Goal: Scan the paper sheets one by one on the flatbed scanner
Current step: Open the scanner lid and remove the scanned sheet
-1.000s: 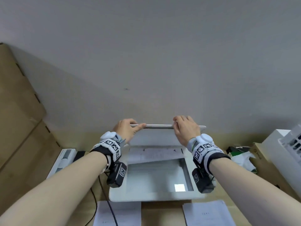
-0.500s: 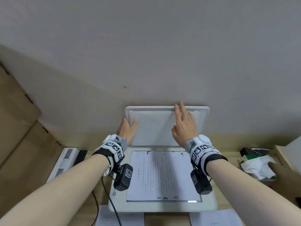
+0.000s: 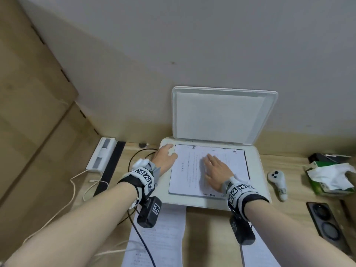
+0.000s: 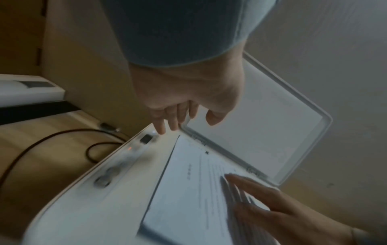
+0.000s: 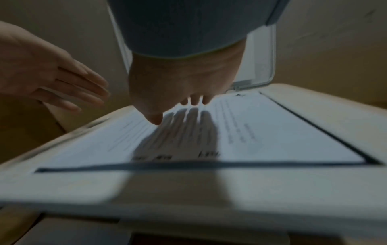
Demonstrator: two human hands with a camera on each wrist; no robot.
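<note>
Item: printed sheet, on scanner glass beneath your flat, spread right hand; left hand relaxed alongside. Risk: careless dragging likely creases or skews it.

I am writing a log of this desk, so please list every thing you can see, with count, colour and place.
white flatbed scanner: 1, desk centre, lid raised
printed paper sheet: 1, white, on scanner glass
loose paper sheets: at least 2, white, in front of scanner
white handheld controller: 1, right of scanner
green tissue box: 1, far right
black phone: 1, right front
white strip-shaped device: 1, left
cables: black and white, left
left hand: on scanner's left edge, open
right hand: flat over the sheet, open
</note>
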